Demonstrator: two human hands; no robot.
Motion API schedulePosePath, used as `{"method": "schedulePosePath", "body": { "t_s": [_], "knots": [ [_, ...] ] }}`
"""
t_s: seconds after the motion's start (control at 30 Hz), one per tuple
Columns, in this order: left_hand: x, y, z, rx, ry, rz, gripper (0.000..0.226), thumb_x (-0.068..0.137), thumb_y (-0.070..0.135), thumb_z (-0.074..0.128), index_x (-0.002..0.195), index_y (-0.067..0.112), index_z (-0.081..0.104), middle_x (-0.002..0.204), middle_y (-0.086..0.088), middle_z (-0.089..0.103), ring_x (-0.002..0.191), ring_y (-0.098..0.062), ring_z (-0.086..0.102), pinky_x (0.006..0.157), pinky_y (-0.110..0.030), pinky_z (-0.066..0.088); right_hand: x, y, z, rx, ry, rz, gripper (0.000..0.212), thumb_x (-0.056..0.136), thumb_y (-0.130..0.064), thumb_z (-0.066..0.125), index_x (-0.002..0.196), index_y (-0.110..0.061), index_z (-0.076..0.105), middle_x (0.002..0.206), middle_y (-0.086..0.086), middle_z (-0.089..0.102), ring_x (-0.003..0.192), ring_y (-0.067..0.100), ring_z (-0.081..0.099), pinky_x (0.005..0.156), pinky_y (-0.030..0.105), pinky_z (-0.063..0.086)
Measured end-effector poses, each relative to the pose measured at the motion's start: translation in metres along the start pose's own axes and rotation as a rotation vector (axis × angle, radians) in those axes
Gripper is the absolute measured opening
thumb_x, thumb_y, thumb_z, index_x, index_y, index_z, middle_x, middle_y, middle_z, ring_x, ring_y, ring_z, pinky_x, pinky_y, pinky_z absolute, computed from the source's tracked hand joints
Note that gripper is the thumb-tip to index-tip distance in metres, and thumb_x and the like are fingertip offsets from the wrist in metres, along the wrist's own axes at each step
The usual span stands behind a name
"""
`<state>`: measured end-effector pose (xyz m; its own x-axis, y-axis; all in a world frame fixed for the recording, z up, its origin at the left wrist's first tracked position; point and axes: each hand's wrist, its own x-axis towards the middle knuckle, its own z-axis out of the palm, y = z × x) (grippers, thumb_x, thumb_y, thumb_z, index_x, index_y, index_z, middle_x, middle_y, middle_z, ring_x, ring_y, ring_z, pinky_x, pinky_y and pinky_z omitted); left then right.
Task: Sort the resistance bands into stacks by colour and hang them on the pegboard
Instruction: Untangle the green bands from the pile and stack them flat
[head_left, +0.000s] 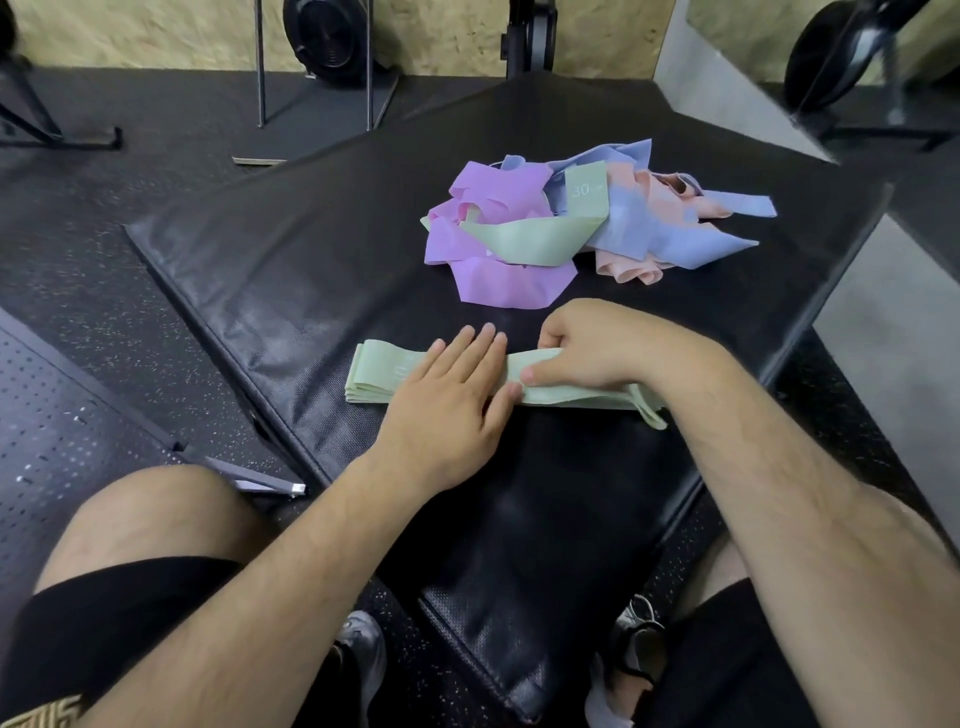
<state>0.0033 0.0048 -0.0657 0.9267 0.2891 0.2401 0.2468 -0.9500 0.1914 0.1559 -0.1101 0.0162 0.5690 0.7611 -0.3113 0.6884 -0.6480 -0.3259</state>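
Head view, the only view.

Left hand (452, 395): palm down, fingers straight and close together, pressing flat on a stack of pale green flat elastic resistance bands (371, 376).

Right hand (587, 353): fingers curled, thumb and fingertips pinching the top layer of the same green stack. The pinch sits just right of the left hand's fingertips, and the two hands nearly touch.

The green stack lies crosswise under both hands on a black textured vinyl pad (260, 270). Its folded end sticks out left of the left hand. Its other end runs out under the right wrist, loose and a little rumpled.

Beyond the pinch, away from the person and slightly right: a loose heap of mixed-colour resistance bands (618, 223) on the same pad, apart from the green stack.
- Lilac bands (493, 200) lie nearest the hands.
- A pale green band marked "30" (524, 236) is draped over the middle.
- Periwinkle-blue bands (680, 244) lie further right.
- Peach bands (626, 270) lie partly under the blue ones.

Left of the left hand, off the pad, on speckled black rubber floor (78, 270): a black perforated metal pegboard (57, 426), lying flat, one corner near the person's left knee.

On the near side of the grip: bare forearms, black shorts (104, 613), grey shoes (358, 639) on the floor by the pad's near edge.

Far beyond the heap: a black gym machine with a round fan housing (324, 36), against a chipboard wall (441, 31).
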Motion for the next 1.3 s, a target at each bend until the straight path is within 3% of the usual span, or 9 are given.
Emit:
{"method": "schedulePosePath", "body": {
  "t_s": [0.1,0.3,0.43,0.53,0.7,0.97,1.07,1.3],
  "knots": [
    [0.001,0.001,-0.002,-0.007,-0.017,-0.006,0.073,0.097,0.057,0.01,0.157,0.019,0.029,0.164,0.004,0.023,0.152,-0.013,0.016,0.122,-0.028,0.0,-0.01,0.012,-0.011,0.069,-0.022,-0.008,0.025,0.083,-0.051,0.075,0.08,-0.026,0.073,0.082,-0.006,0.071,0.081,0.017,0.067,0.077,0.038,0.054],
    [0.001,0.003,-0.005,-0.014,-0.049,-0.038,0.076,0.094,0.06,0.005,0.158,0.022,0.024,0.165,0.008,0.018,0.153,-0.009,0.01,0.122,-0.027,-0.002,-0.022,0.031,-0.022,0.084,0.015,0.075,0.027,0.085,-0.05,0.075,0.084,-0.023,0.073,0.085,-0.006,0.069,0.084,0.015,0.064,0.069,0.031,0.047],
    [0.006,0.006,-0.009,-0.044,-0.106,-0.074,0.065,0.102,0.054,0.02,0.159,0.023,0.019,0.166,0.011,0.011,0.153,-0.006,0.004,0.123,-0.027,-0.003,-0.018,0.035,-0.01,0.041,0.031,0.117,0.033,0.081,-0.052,0.077,0.08,-0.02,0.071,0.086,-0.003,0.07,0.085,0.019,0.067,0.071,0.033,0.05],
    [0.01,0.013,-0.014,-0.003,-0.062,-0.078,0.068,0.099,0.051,0.018,0.158,0.018,0.024,0.165,0.006,0.018,0.153,-0.01,0.011,0.124,-0.03,0.002,-0.016,0.035,-0.006,0.023,0.051,0.123,0.035,0.081,-0.052,0.077,0.08,-0.018,0.069,0.084,-0.001,0.069,0.082,0.02,0.066,0.07,0.035,0.049],
    [0.027,0.043,-0.006,-0.065,-0.043,0.111,0.072,0.097,0.051,0.011,0.157,0.015,0.029,0.164,0.003,0.023,0.152,-0.011,0.015,0.123,-0.028,0.001,-0.019,0.034,-0.005,-0.019,0.077,0.113,0.033,0.082,-0.048,0.072,0.085,-0.015,0.073,0.081,0.002,0.072,0.079,0.022,0.068,0.065,0.033,0.048],
    [0.027,0.046,0.013,-0.019,-0.038,0.127,0.065,0.103,0.051,0.022,0.153,0.012,0.038,0.159,-0.002,0.035,0.148,-0.017,0.031,0.12,-0.032,0.013,-0.025,0.047,-0.012,0.032,0.065,0.058,0.012,0.085,-0.043,0.074,0.084,-0.032,0.072,0.081,-0.007,0.071,0.079,0.013,0.066,0.069,0.033,0.051],
    [0.028,0.047,0.012,-0.014,-0.044,0.123,0.068,0.101,0.054,0.017,0.155,0.015,0.033,0.162,0.001,0.03,0.15,-0.014,0.025,0.12,-0.028,0.006,-0.032,0.057,-0.016,0.077,0.097,0.047,0.002,0.088,-0.035,0.073,0.087,-0.034,0.073,0.085,-0.01,0.071,0.081,0.009,0.065,0.065,0.029,0.046],
    [0.031,0.046,0.01,-0.057,-0.105,0.103,0.062,0.105,0.052,0.02,0.16,0.023,0.013,0.166,0.01,0.008,0.152,-0.004,0.004,0.121,-0.025,-0.005,-0.048,0.089,-0.014,0.21,0.244,0.033,0.009,0.087,-0.026,0.075,0.092,-0.034,0.075,0.088,-0.015,0.065,0.075,0.001,0.059,0.071,0.025,0.044]
  ]
}}
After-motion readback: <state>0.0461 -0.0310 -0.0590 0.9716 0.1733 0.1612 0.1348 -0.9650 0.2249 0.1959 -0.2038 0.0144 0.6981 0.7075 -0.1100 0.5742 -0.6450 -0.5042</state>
